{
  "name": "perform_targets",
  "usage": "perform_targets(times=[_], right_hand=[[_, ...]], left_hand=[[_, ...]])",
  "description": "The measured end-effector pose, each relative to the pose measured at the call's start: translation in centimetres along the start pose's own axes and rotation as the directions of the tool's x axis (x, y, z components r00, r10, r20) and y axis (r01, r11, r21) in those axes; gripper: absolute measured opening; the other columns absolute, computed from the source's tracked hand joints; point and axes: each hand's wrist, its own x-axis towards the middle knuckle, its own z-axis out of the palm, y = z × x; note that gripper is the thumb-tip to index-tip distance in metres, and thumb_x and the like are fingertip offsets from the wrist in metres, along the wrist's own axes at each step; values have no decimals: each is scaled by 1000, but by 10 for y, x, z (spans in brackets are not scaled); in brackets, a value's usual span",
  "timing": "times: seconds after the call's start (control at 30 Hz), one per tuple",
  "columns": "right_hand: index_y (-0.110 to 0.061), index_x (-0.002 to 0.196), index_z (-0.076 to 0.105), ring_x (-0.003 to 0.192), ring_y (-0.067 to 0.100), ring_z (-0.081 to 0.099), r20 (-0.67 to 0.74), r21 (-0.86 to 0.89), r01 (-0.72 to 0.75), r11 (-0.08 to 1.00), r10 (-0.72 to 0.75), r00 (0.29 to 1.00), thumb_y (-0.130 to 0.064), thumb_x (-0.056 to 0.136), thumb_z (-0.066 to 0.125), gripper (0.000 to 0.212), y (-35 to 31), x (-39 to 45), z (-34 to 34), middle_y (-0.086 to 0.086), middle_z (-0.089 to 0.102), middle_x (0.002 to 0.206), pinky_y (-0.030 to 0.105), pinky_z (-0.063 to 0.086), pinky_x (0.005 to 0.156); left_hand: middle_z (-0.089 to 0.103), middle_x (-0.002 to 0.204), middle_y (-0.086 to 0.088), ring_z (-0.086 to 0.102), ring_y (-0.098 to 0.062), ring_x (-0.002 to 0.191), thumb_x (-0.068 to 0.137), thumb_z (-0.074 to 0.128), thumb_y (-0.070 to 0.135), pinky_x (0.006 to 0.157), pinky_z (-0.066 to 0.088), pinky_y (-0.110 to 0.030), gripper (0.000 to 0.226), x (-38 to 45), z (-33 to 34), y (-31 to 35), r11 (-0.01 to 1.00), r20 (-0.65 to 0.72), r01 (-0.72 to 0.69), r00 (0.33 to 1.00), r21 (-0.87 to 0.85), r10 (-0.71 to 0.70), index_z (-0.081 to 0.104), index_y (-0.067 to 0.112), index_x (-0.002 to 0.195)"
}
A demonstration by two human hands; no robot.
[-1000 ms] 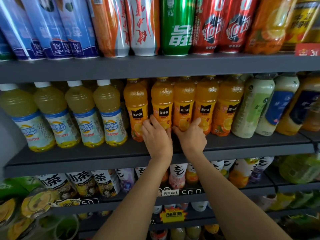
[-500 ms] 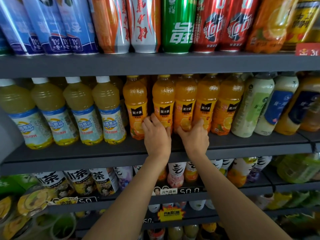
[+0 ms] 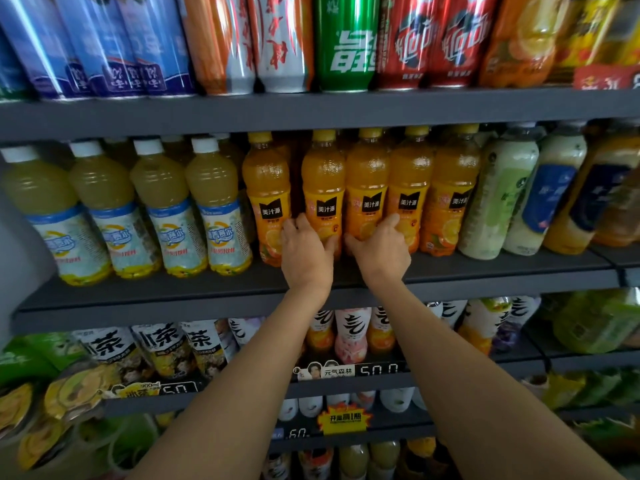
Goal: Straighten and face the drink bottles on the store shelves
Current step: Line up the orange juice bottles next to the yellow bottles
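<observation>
Both hands hide orange bottles' bases

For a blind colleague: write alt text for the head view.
Two bare hands grip neighbouring orange juice bottles on a grey shelf: the left hand holds the second bottle, the right hand the third bottle. Cans stand above.

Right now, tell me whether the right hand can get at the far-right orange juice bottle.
Probably yes. The right hand grips the third orange bottle, and the far-right orange juice bottle stands two places along at the shelf front, with nothing in front of it.
</observation>
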Motion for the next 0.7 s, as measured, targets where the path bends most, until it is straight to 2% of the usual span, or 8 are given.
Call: perform_targets(times=[0.2, 0.37, 0.7], right_hand=[[-5, 121, 33, 105, 36, 59, -18, 2, -11, 1000, 11, 1000, -44, 81, 68, 67, 3, -1, -4, 17, 60, 114, 41, 48, 79], [-5, 120, 33, 102, 37, 60, -25, 9, -17, 1000, 17, 1000, -45, 80, 68, 66, 4, -2, -3, 17, 61, 112, 41, 47, 77], [-5, 123, 32, 106, 37, 59, -16, 27, -48, 999, 48, 999, -44, 83, 67, 66, 5, -4, -5, 18, 59, 116, 42, 47, 80]], left_hand=[[41, 134, -10, 49, -27, 119, 89, 62, 27, 94, 42, -31, 52, 5, -4, 6, 999, 60, -8, 998, -35, 10, 40, 7, 132], [39, 135, -11, 47, -26, 122, 89, 61, 27, 96, 41, -31, 54, 7, -3, 2, 998, 73, -33, 997, -44, 36, 38, 7, 134], [36, 136, -13, 45, -27, 122, 88, 62, 31, 96, 42, -30, 64, 3, 9, 1, 996, 30, -34, 999, -81, 37, 32, 7, 139]])
